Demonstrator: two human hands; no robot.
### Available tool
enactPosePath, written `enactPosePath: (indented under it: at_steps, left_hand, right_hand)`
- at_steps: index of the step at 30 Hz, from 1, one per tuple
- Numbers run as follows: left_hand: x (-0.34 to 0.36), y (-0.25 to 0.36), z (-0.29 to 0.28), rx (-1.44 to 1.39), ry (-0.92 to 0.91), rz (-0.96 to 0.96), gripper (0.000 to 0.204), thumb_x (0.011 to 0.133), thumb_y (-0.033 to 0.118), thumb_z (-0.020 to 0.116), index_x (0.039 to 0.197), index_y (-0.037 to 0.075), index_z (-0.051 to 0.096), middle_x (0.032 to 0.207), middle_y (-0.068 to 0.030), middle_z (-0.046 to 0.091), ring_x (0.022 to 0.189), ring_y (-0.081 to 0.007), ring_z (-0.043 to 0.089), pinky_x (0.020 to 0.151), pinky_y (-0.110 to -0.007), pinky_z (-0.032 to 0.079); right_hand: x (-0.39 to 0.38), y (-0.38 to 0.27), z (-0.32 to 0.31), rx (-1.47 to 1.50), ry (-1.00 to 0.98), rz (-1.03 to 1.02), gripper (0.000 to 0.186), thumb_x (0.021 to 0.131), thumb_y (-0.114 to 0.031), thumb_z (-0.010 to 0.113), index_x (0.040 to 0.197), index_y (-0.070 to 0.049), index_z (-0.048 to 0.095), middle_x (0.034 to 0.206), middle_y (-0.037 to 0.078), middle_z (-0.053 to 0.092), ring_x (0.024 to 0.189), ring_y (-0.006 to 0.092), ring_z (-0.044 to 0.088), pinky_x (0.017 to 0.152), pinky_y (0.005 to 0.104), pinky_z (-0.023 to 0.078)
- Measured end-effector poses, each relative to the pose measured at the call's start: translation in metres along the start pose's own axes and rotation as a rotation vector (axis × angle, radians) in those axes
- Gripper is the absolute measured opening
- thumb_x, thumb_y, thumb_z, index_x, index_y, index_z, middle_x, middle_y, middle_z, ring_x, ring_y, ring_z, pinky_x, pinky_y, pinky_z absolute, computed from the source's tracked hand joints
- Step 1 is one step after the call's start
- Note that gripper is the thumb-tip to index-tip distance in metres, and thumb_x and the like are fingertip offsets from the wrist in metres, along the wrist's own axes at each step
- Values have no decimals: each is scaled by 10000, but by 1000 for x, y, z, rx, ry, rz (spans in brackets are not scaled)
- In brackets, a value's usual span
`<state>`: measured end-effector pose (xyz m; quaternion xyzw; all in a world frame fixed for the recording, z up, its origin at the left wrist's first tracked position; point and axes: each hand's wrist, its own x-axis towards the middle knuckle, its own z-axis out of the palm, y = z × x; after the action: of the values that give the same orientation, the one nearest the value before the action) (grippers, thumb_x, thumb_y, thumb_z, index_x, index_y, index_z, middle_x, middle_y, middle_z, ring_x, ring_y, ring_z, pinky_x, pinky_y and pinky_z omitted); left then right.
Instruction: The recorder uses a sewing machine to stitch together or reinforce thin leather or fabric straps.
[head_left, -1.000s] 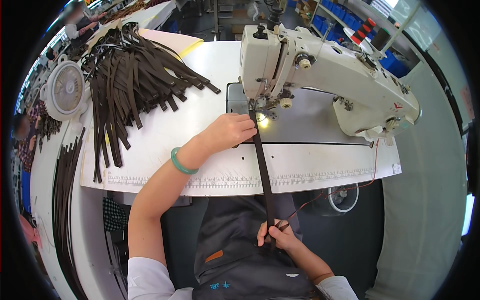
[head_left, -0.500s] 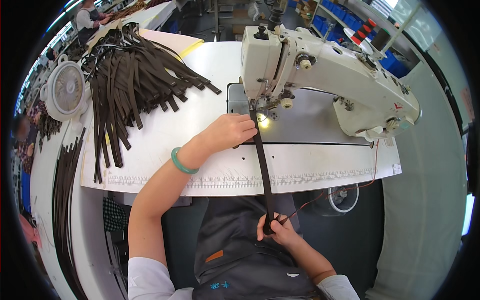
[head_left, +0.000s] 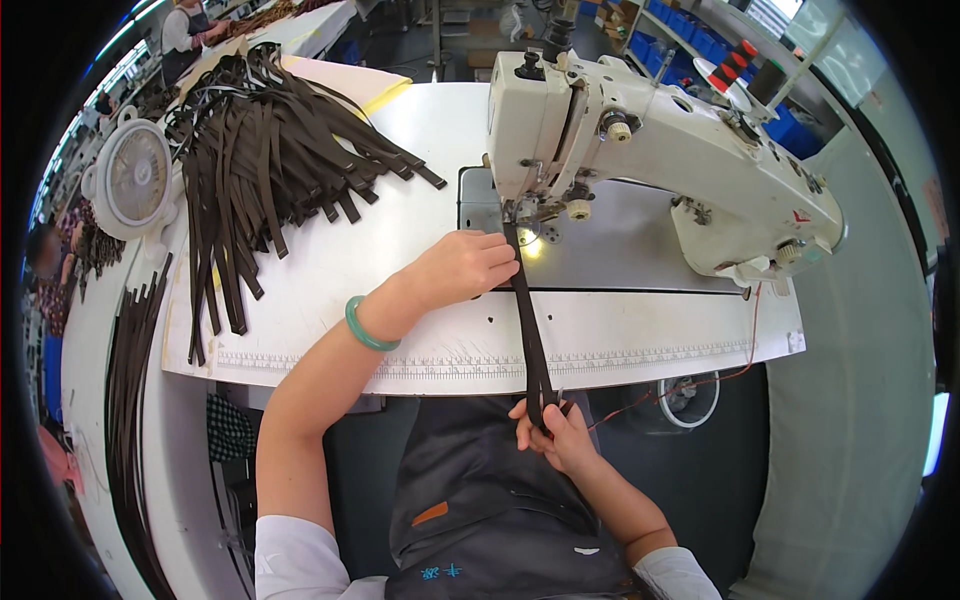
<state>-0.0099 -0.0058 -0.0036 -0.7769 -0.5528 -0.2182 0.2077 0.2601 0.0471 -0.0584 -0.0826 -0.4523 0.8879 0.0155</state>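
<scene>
A dark brown strap [head_left: 530, 325] runs from under the presser foot of the white sewing machine [head_left: 670, 150] down over the table's front edge. Close to the needle, my left hand [head_left: 468, 270] pinches the strap between thumb and fingers. Just past the front edge, my right hand [head_left: 562, 434] grips the strap's lower part, where two layers lie side by side and bend round in a loop. A small metal tip sticks up beside the right thumb; most of that thing is hidden in the hand.
A heap of dark straps [head_left: 270, 150] covers the table's left side, beside a small white fan [head_left: 132, 175]. More straps [head_left: 130, 400] hang at far left. A printed ruler [head_left: 450, 368] runs along the front edge. A reddish thread [head_left: 735, 372] trails right, near a white-rimmed bin [head_left: 690, 402].
My right hand has moved up toward the table edge, and the strap's two layers now spread apart above it. My left hand stays near the needle on the strap.
</scene>
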Motion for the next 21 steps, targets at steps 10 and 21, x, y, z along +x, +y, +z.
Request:
enactPosePath:
  at_steps: [10, 21]
  left_hand:
    - [-3, 0, 3, 24, -17, 11, 200, 609, 67, 612, 804, 28, 595, 735, -22, 524, 669, -163, 532, 548, -273, 456]
    - [-4, 0, 3, 20, -21, -3, 214, 605, 82, 613, 811, 26, 597, 764, -26, 547, 679, -167, 536, 553, -276, 461]
  right_hand:
    - [-13, -12, -3, -410, 129, -151, 254, 913, -203, 498, 970, 22, 600, 654, 27, 588, 465, 26, 377, 442, 175, 274]
    - [61, -107, -1, -1325, 215, -582, 123, 739, 7, 626, 854, -36, 638, 727, 69, 597, 523, 156, 512, 473, 237, 409]
